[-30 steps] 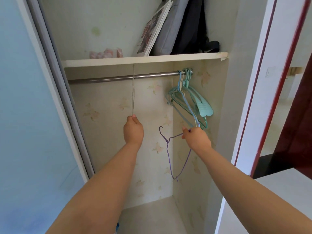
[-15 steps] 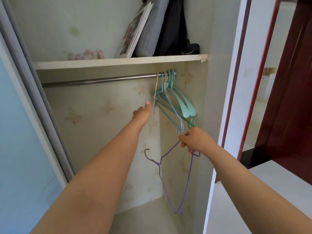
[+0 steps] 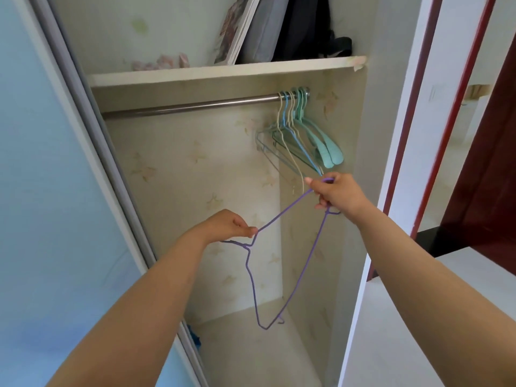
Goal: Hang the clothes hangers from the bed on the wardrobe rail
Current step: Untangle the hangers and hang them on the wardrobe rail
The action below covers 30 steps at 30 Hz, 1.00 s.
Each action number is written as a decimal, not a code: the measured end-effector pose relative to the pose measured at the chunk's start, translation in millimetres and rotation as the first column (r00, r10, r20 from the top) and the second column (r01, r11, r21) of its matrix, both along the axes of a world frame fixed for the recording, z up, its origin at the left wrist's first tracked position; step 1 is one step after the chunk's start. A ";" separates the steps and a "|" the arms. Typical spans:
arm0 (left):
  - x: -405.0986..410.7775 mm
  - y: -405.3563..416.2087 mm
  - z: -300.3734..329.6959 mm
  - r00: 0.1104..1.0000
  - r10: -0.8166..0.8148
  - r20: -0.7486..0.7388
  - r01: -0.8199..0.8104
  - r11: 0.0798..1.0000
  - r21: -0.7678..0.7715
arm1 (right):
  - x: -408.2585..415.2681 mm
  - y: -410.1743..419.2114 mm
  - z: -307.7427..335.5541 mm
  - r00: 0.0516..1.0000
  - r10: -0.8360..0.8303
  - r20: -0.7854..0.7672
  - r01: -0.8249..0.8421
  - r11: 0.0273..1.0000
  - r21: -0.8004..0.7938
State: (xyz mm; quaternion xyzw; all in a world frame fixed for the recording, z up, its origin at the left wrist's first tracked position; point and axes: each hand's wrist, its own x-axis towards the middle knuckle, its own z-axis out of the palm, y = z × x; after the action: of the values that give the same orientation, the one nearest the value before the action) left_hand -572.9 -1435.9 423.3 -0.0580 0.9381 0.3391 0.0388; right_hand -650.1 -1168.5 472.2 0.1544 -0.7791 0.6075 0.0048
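A thin purple wire hanger (image 3: pixel 282 263) hangs tilted in front of the open wardrobe, held between both hands. My left hand (image 3: pixel 226 226) pinches it near the neck, just above the hook. My right hand (image 3: pixel 336 195) grips one shoulder corner, higher and to the right. The metal wardrobe rail (image 3: pixel 190 106) runs under the shelf. Several hangers (image 3: pixel 300 138), mint plastic, blue and cream wire, hang bunched at the rail's right end, just above my right hand.
A shelf (image 3: pixel 223 72) above the rail carries a book, a grey bag and a dark bag. A pale blue sliding door (image 3: pixel 55 191) stands on the left. On the right, a white frame, red trim and a dark red door (image 3: pixel 485 169).
My left hand let go of the cream hanger, now bunched with the others at the rail's right end, dropped down and pinched the purple hanger's neck. My right hand still holds the purple hanger.
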 end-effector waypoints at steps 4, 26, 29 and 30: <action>10.2 -4.4 -21.2 0.993 0.071 -0.096 -0.095 0.957 -0.273 | 13.2 -22.2 13.5 0.980 -0.044 -0.195 0.025 0.994 -0.102; 38.3 -23.6 -3.5 0.761 0.637 0.124 -0.339 0.226 0.913 | 23.1 -54.6 -161.8 0.883 0.272 0.382 -0.468 0.560 0.684; 33.0 -24.4 24.4 0.782 0.607 0.145 -0.278 0.130 0.952 | 20.8 -51.3 -179.2 0.942 0.173 0.288 -0.330 0.642 0.692; 31.3 -23.3 32.7 0.790 0.594 0.152 -0.270 0.115 0.956 | 19.7 -52.2 -179.3 0.969 0.132 0.209 -0.243 0.660 0.711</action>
State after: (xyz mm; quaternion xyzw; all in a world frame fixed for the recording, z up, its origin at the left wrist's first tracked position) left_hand -541.7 -1459.2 455.9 -0.2495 0.4746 0.8280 -0.1638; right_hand -630.3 -1220.7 292.9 0.1805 -0.9347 0.2519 -0.1742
